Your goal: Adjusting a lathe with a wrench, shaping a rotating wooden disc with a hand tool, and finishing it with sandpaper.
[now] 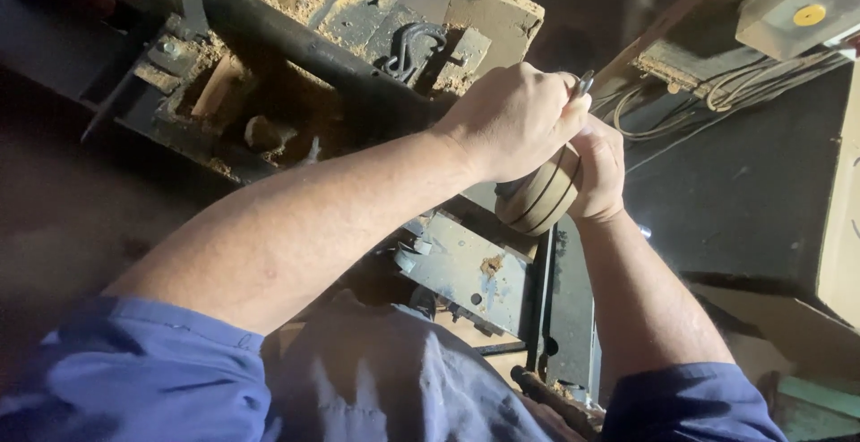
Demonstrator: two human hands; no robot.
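Rounded pale wooden piece with dark grooved rings [540, 198] sits between both hands above the sawdust-strewn grey metal machine bed [466, 267]. Left hand [512, 120] has its fingers curled shut around a thin metal tool [584, 83], resting over the wood. Right hand [600, 171] cups the piece from the side, fingers wrapped against it.
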